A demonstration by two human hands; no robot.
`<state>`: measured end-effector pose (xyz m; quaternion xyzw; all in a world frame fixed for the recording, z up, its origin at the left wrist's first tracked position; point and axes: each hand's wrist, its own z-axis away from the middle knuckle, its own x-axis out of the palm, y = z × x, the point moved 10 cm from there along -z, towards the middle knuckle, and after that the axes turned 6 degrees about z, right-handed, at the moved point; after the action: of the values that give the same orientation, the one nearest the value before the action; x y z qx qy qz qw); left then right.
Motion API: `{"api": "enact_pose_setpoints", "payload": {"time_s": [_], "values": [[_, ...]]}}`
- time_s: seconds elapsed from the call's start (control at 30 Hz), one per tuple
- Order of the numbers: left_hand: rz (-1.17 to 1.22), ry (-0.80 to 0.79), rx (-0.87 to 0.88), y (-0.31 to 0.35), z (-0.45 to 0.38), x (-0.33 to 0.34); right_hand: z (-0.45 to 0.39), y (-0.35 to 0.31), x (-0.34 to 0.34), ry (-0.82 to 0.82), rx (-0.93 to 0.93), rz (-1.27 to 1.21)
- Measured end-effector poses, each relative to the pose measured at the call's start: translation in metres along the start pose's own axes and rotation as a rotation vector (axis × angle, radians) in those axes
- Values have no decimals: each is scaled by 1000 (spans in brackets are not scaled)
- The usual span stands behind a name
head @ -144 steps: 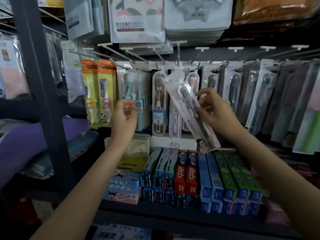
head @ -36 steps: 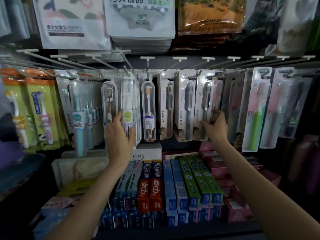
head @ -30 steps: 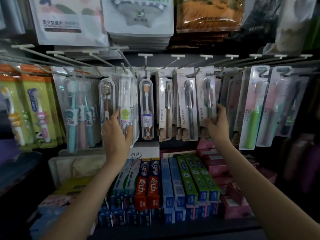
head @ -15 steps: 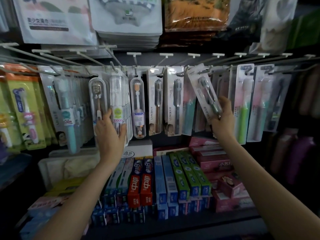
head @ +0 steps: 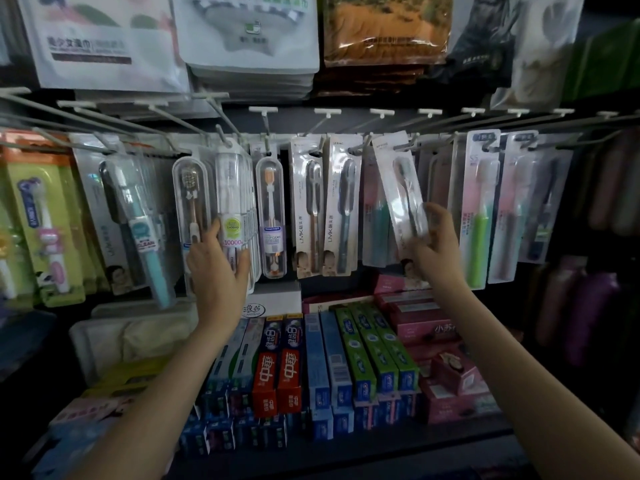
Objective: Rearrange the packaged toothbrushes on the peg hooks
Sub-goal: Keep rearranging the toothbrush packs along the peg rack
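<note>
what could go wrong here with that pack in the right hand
The right hand grips only the lower end of the tilted toothbrush pack; its top may miss or snag the peg hook. The left hand holds a crowded stack of clear-cased toothbrushes; a nudge could slide some off.

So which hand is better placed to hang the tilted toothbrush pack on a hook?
Probably the right hand: it already grips the tilted toothbrush pack. The left hand grips other packs.

Glossy clear plastic blister over white card on the tilted toothbrush pack (head: 401, 195), pale metal wire peg hooks (head: 360, 145), shiny printed cardboard toothpaste boxes (head: 277, 375), folded cloth towels in glossy film bags (head: 384, 29).
</note>
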<state>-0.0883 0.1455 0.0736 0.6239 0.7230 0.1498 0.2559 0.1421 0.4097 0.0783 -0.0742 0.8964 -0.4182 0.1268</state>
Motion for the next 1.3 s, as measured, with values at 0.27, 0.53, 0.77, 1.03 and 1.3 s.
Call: {"api": "enact_pose_setpoints", "payload": {"time_s": [0.27,0.53,0.77,1.03,1.3], "values": [[-34,-9,6,-3,-4,-8,1,1,20,-20,61,-158],[-11,5,0,6,1,-10,5,-1,33,-29,48,-126],[43,168,44,38,17,-24,19,-4,46,-148,22,7],[383,-561,16,116,11,115,35,-21,73,-281,-126,-67],[95,-444,61,106,-29,114,-19,35,32,-112,59,77]]}}
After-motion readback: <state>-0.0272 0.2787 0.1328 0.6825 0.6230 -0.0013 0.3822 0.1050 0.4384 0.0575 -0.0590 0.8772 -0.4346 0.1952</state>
